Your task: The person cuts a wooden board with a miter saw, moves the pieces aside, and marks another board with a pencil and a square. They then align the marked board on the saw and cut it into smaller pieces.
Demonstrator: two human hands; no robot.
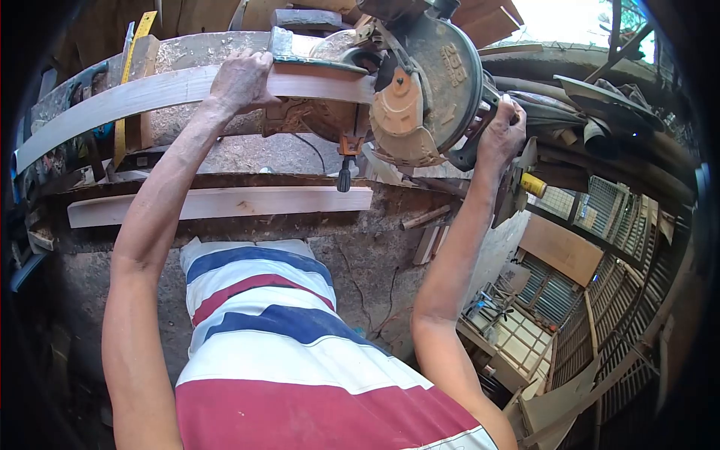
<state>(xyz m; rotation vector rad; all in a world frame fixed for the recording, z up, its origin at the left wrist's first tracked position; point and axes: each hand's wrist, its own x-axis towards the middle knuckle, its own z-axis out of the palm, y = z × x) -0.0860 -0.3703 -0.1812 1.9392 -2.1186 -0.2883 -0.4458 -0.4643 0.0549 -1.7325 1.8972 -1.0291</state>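
A long pale wooden board (142,96) lies across the saw's base, its right end beside the blade guard. My left hand (241,79) presses over the board, its fingers curled over the far edge near the metal fence (315,63). At the right, my right hand (504,129) is wrapped round the handle of a miter saw (431,94). The round guard, marked 255, hangs low next to the board's end and hides the blade. An orange clamp with a black grip (345,161) sticks out below the saw base.
A second pale board (247,204) lies on the bench's near ledge. A yellow ruler (129,90) stands upright at the left. Sawdust covers the bench (199,52) behind the board. Pipes and scrap (577,112) crowd the right, near a yellow cylinder (532,184).
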